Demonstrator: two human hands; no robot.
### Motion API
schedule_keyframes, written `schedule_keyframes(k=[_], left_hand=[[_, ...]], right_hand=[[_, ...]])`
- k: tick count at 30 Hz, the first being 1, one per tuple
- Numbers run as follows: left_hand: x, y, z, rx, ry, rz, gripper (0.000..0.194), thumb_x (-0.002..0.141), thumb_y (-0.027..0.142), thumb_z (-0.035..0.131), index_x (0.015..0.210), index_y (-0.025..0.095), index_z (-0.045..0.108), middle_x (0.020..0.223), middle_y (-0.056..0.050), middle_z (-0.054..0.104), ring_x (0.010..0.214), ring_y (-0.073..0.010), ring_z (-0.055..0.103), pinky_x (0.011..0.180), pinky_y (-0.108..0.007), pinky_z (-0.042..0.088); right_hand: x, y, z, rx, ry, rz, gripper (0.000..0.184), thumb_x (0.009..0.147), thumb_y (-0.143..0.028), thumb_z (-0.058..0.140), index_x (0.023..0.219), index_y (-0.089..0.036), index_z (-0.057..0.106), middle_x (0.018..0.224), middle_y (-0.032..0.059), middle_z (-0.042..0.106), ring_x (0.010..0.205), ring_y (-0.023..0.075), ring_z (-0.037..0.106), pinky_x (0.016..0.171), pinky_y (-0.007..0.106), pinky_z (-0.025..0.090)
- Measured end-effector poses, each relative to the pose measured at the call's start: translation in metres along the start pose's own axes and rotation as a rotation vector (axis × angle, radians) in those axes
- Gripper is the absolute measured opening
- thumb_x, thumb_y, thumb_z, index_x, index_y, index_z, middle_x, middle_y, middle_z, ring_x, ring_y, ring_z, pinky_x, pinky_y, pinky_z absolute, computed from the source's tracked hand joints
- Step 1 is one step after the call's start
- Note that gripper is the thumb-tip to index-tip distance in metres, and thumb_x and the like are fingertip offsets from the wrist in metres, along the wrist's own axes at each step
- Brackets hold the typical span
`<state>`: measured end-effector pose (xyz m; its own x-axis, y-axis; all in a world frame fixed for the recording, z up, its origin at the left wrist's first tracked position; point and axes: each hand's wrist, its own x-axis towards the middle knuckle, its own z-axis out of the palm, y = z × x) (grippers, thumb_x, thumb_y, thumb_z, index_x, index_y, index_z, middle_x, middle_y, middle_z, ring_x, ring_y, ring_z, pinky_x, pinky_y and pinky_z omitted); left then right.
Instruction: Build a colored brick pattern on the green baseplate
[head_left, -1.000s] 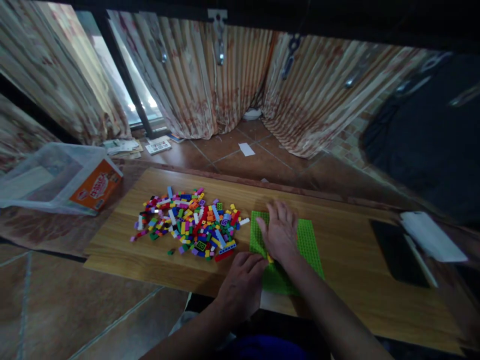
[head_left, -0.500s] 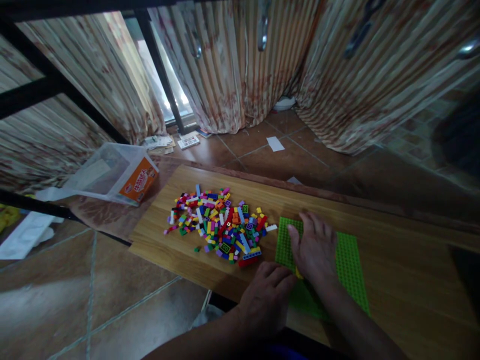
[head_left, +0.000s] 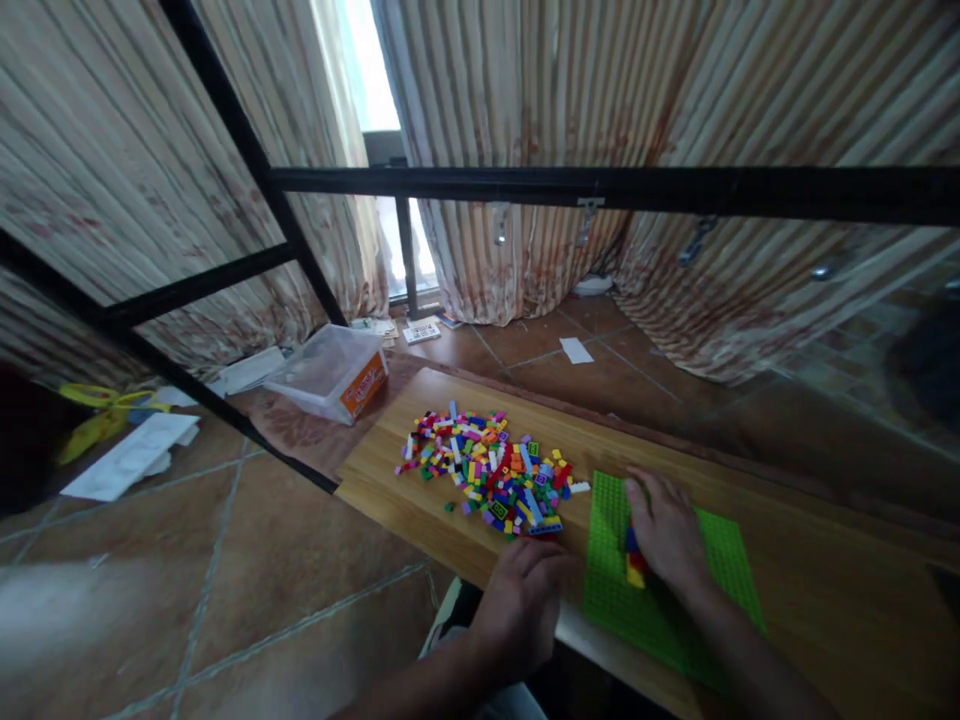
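My right hand (head_left: 667,530) is over the green studded baseplate (head_left: 712,590), its thumb and fingers drawn in at the bricks there. Beside the thumb shows a short row of blue, red and yellow toy bricks (head_left: 635,562) on the plate; the hand covers the rest. What its fingertips hold is hidden. My left hand (head_left: 521,600) is curled closed at the bench's front edge, between the loose brick pile (head_left: 487,470) and the baseplate. Its fingers point inward, and I cannot see what is in them.
The wooden bench (head_left: 397,505) carries the bricks. On the floor behind its left end stands a clear plastic bin (head_left: 322,365) with an orange label. A black metal frame (head_left: 300,265) crosses in front of the curtains (head_left: 570,110). White paper (head_left: 577,350) lies on the tiles.
The view has tilted up and shifted left, so the bench sits lower and farther right. My right hand's thumb has drawn closer to its fingers, and more of the brick row shows.
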<state>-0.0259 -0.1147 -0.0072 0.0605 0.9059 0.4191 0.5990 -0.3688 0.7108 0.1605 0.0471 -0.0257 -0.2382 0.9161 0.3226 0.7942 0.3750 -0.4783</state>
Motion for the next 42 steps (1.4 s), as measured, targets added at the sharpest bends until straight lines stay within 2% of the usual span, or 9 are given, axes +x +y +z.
schedule_keyframes(k=[5,10,13,19,26,30,34,38,42], left_hand=[[-0.014,-0.037,-0.058,0.136,0.163,-0.192,0.036,0.083,0.010,0.047,0.115,0.020,0.058,0.114,-0.010,0.063,0.104,-0.0208,0.059,0.090,-0.041,0.051],[-0.001,-0.090,-0.116,0.360,0.447,-0.491,0.032,0.081,0.016,0.051,0.111,0.018,0.062,0.112,-0.010,0.064,0.110,-0.0259,0.057,0.096,-0.047,0.046],[0.019,-0.114,-0.140,0.434,0.405,-0.593,0.036,0.081,0.019,0.053,0.116,0.017,0.060,0.114,-0.012,0.064,0.111,-0.0272,0.056,0.098,-0.046,0.044],[0.051,-0.137,-0.152,0.465,0.252,-0.593,0.043,0.073,0.013,0.060,0.116,0.017,0.063,0.106,-0.009,0.068,0.108,-0.0270,0.057,0.097,-0.040,0.044],[0.058,-0.135,-0.159,0.390,0.282,-0.567,0.034,0.077,0.019,0.061,0.111,0.015,0.066,0.104,-0.011,0.069,0.101,-0.0247,0.061,0.093,-0.039,0.046],[0.052,-0.096,-0.149,-0.161,0.338,-0.502,0.041,0.081,0.031,0.062,0.120,0.018,0.061,0.111,-0.009,0.068,0.096,-0.0216,0.063,0.087,-0.037,0.050],[0.038,-0.039,-0.106,-0.676,0.248,-0.497,0.044,0.079,0.033,0.068,0.121,0.021,0.061,0.120,-0.008,0.065,0.102,-0.0208,0.062,0.085,-0.031,0.051],[0.026,0.001,-0.061,-0.833,0.098,-0.499,0.040,0.079,0.028,0.069,0.117,0.021,0.064,0.118,-0.007,0.066,0.104,-0.0208,0.062,0.088,-0.032,0.050],[0.021,0.016,-0.035,-0.798,-0.025,-0.462,0.036,0.080,0.026,0.067,0.116,0.021,0.064,0.113,-0.007,0.068,0.102,-0.0200,0.062,0.091,-0.032,0.049]], right_hand=[[-0.004,-0.003,-0.026,0.158,0.041,0.084,0.045,0.091,-0.051,0.033,0.110,-0.022,0.062,0.115,0.0103,0.065,0.112,0.0267,0.057,0.098,0.045,0.042],[-0.036,-0.013,-0.051,0.163,0.069,0.189,0.044,0.086,-0.056,0.041,0.105,-0.025,0.065,0.112,0.0097,0.067,0.105,0.0311,0.061,0.092,0.049,0.047],[-0.063,-0.020,-0.053,0.209,0.072,0.225,0.042,0.083,-0.057,0.045,0.100,-0.026,0.067,0.109,0.0088,0.068,0.100,0.0322,0.064,0.082,0.047,0.053],[-0.102,-0.023,-0.048,0.228,0.071,0.273,0.041,0.079,-0.061,0.049,0.095,-0.030,0.070,0.105,0.0057,0.071,0.096,0.0311,0.066,0.081,0.047,0.055],[-0.122,-0.008,-0.055,0.198,-0.004,0.321,0.044,0.077,-0.062,0.052,0.098,-0.030,0.072,0.103,0.0053,0.072,0.097,0.0311,0.067,0.073,0.043,0.059],[-0.123,-0.028,-0.051,0.280,0.051,0.366,0.043,0.077,-0.063,0.053,0.094,-0.030,0.073,0.104,0.0056,0.072,0.099,0.0312,0.067,0.081,0.045,0.057],[-0.112,-0.081,-0.041,0.560,-0.069,0.389,0.037,0.081,-0.055,0.057,0.099,-0.026,0.071,0.106,0.0073,0.072,0.100,0.0278,0.066,0.085,0.042,0.055],[-0.095,-0.126,-0.035,0.923,-0.142,0.456,0.038,0.082,-0.051,0.059,0.104,-0.021,0.068,0.098,0.0085,0.072,0.086,0.0226,0.067,0.080,0.037,0.054],[-0.089,-0.134,-0.033,1.121,-0.113,0.544,0.033,0.076,-0.048,0.067,0.094,-0.020,0.069,0.082,0.0033,0.070,0.073,0.0171,0.063,0.069,0.030,0.051]])
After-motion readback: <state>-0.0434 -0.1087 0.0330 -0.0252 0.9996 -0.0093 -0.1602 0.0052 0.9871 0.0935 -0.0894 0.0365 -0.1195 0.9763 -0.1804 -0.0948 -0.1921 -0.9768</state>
